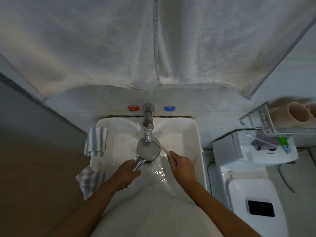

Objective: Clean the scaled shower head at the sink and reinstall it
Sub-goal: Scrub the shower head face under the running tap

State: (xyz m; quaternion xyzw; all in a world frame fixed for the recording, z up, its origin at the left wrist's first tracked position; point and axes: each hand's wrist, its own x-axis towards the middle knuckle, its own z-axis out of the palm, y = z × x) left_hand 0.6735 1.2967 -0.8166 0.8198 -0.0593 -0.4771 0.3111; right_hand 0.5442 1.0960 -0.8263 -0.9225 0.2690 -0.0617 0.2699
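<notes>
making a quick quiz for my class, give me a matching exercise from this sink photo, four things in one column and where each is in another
Things:
1. shower head
2. toothbrush
3. blue-and-white striped cloth
4. pink cups

Places:
A. on the wire shelf at the right
B. draped over the sink's left rim
C. in the left hand, under the tap
D. in the right hand, bristles at the shower head's rim

Pairs: 1-C, 2-D, 3-B, 4-A

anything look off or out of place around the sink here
Mostly no. One striped cloth is bunched on the sink rim's near left corner, partly hanging over the edge. A dark stained gap runs between the sink and the wall.
</notes>
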